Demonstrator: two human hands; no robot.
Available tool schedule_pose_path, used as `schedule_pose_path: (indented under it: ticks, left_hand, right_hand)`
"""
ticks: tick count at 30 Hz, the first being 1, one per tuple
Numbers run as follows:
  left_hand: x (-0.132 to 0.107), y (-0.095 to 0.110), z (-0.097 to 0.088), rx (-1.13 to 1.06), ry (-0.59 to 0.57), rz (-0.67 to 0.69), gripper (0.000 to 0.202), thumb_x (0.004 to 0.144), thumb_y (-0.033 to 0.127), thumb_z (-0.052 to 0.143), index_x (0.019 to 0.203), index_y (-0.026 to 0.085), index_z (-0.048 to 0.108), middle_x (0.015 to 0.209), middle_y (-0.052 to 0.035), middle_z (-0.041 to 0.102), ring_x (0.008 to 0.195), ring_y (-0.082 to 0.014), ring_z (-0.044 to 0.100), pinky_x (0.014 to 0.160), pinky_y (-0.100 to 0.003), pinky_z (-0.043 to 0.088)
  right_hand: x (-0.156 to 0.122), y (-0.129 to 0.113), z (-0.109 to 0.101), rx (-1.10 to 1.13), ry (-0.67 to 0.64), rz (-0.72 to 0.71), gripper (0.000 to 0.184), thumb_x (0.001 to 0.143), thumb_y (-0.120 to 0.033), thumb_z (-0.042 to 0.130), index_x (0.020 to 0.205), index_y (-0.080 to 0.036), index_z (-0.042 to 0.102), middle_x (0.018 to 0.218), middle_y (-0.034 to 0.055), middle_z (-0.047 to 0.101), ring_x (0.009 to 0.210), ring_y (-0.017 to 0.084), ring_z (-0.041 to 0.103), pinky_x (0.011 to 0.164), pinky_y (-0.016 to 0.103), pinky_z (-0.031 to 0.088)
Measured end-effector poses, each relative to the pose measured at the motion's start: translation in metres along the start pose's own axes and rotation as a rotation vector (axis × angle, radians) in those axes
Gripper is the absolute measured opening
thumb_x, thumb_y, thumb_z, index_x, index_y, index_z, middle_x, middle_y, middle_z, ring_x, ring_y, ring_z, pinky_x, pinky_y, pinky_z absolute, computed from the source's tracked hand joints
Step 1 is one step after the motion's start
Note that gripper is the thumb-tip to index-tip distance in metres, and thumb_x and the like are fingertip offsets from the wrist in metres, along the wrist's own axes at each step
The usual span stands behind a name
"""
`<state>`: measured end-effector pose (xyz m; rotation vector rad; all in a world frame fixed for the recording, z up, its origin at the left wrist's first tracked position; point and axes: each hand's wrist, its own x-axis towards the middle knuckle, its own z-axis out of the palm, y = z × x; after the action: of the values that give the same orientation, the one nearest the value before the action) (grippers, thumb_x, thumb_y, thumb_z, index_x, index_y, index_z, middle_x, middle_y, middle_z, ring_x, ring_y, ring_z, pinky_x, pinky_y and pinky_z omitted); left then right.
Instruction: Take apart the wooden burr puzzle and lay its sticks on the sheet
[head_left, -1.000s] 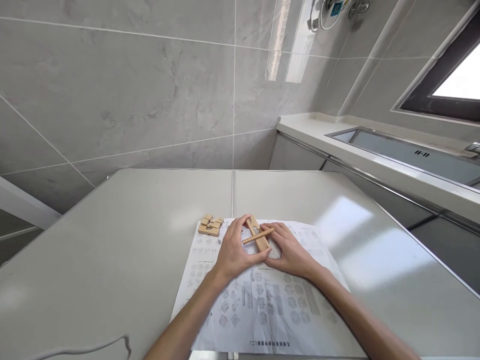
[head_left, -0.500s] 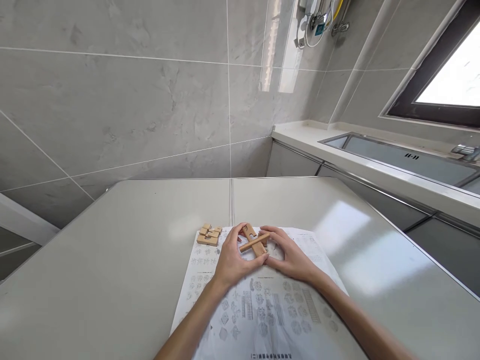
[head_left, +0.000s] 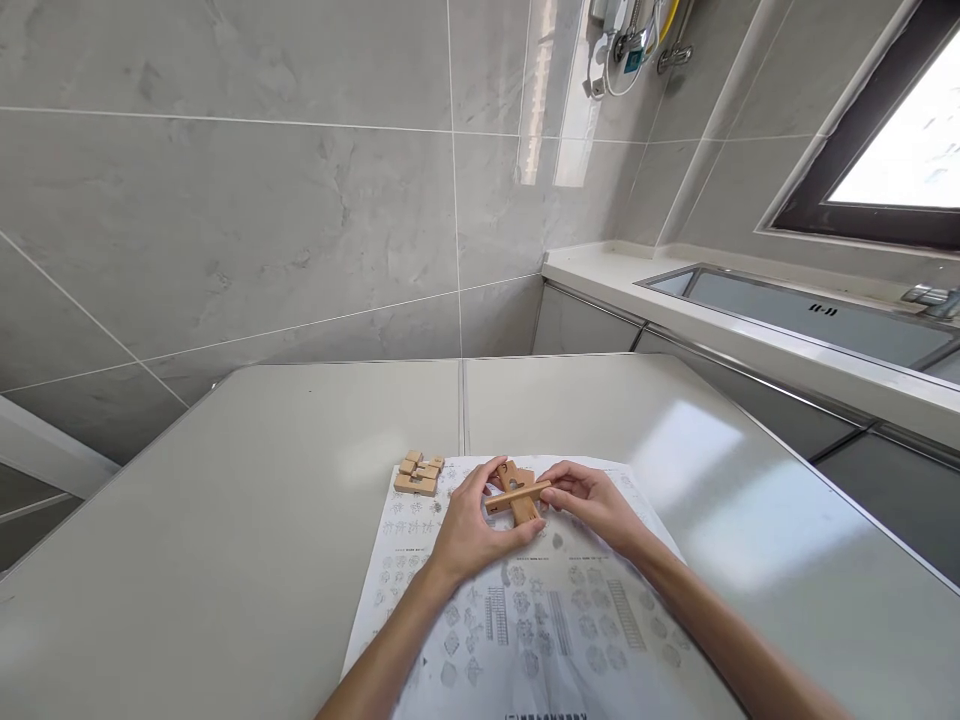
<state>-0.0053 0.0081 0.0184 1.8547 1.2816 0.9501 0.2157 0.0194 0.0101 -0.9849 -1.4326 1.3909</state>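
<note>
no text can be read in full. the printed sheet (head_left: 559, 655) has a heavy line of characters near the bottom of the view, partly cut off; a bracketed sign at its left end looks like "二". smaller captions and tables on the sheet are too fine to read. the wooden block (head_left: 524, 511) shows a dark curved mark, the wooden bar (head_left: 519, 495) a tiny mark near its left end, both unclear.

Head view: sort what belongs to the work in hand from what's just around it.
Work in hand:
Crossed wooden pieces, in left hand and right hand
Wooden cluster, likely
Printed sheet, likely

Just around:
Sink
Faucet
Window
</note>
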Motion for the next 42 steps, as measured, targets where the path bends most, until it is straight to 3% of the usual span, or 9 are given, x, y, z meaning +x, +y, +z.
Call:
schedule_pose_path:
  ticks: [4,12,19,22,25,29,31,37,42]
  left_hand:
    - [0.001,0.001,0.000,-0.017,-0.027,0.045,0.083,0.077,0.047,0.086,0.150,0.030,0.052,0.135,-0.0082,0.066,0.119,-0.0267,0.065,0.103,-0.044,0.055]
    - [0.003,0.003,-0.003,-0.078,0.024,0.055,0.047,0.083,0.035,0.080,0.129,0.032,0.071,0.131,-0.0073,0.067,0.121,-0.0265,0.066,0.100,-0.041,0.057]
    - [0.004,0.003,-0.002,-0.071,-0.008,0.093,0.042,0.091,0.041,0.072,0.132,0.031,0.068,0.133,-0.0087,0.064,0.128,-0.0271,0.061,0.109,-0.045,0.051]
    - [0.002,0.001,-0.002,-0.065,-0.058,0.104,0.050,0.089,0.041,0.073,0.137,0.032,0.063,0.134,-0.0094,0.060,0.123,-0.0273,0.062,0.103,-0.044,0.054]
    - [-0.001,-0.001,-0.001,-0.001,-0.096,0.109,0.066,0.082,0.043,0.081,0.142,0.033,0.056,0.129,-0.0081,0.057,0.109,-0.0246,0.064,0.092,-0.040,0.058]
    - [-0.001,-0.005,-0.002,0.200,-0.078,0.211,0.037,0.101,0.030,0.055,0.138,0.032,0.058,0.111,-0.0053,0.059,0.091,-0.0200,0.063,0.079,-0.035,0.056]
    - [0.000,-0.007,-0.004,0.326,-0.036,0.302,0.035,0.106,0.024,0.042,0.132,0.032,0.063,0.104,-0.0050,0.061,0.086,-0.0198,0.063,0.077,-0.034,0.053]
    - [0.005,-0.010,-0.010,0.546,0.091,0.434,0.032,0.109,0.027,0.040,0.126,0.029,0.068,0.097,-0.0056,0.068,0.085,-0.0211,0.064,0.077,-0.035,0.049]
    - [0.006,-0.011,-0.013,0.537,0.065,0.456,0.032,0.110,0.027,0.039,0.127,0.029,0.066,0.103,-0.0055,0.073,0.091,-0.0219,0.068,0.078,-0.036,0.051]
  right_hand:
    - [0.000,-0.002,0.000,0.027,-0.004,0.012,0.036,0.084,-0.055,0.082,0.094,-0.021,0.073,0.085,0.0051,0.076,0.081,0.023,0.071,0.079,0.037,0.056]
    - [-0.002,-0.005,0.001,0.050,-0.080,0.009,0.035,0.085,-0.055,0.081,0.092,-0.022,0.070,0.082,0.0036,0.074,0.078,0.022,0.069,0.077,0.037,0.054]
    - [-0.002,-0.005,0.001,0.096,-0.086,0.026,0.038,0.083,-0.056,0.082,0.091,-0.021,0.068,0.078,0.0026,0.071,0.074,0.021,0.067,0.077,0.037,0.054]
    - [-0.002,-0.002,0.002,0.115,-0.060,0.031,0.038,0.086,-0.057,0.079,0.091,-0.021,0.068,0.071,0.0008,0.068,0.072,0.020,0.064,0.076,0.036,0.053]
    - [-0.002,0.001,0.000,0.166,-0.028,0.036,0.037,0.088,-0.058,0.077,0.091,-0.021,0.068,0.071,0.0002,0.066,0.070,0.019,0.062,0.074,0.034,0.051]
    - [-0.001,-0.002,-0.001,0.241,-0.021,0.074,0.040,0.085,-0.060,0.078,0.090,-0.022,0.069,0.072,0.0008,0.063,0.066,0.018,0.058,0.069,0.033,0.049]
    - [0.000,-0.004,-0.001,0.274,-0.025,0.080,0.041,0.084,-0.061,0.078,0.087,-0.022,0.068,0.068,-0.0001,0.059,0.062,0.017,0.055,0.065,0.033,0.048]
    - [0.003,0.002,0.000,0.356,-0.001,0.052,0.043,0.080,-0.062,0.082,0.087,-0.022,0.069,0.062,-0.0030,0.053,0.054,0.014,0.048,0.058,0.030,0.045]
    - [0.001,0.009,-0.003,0.388,0.009,0.062,0.043,0.079,-0.061,0.084,0.087,-0.022,0.070,0.060,-0.0033,0.051,0.052,0.013,0.045,0.054,0.029,0.043]
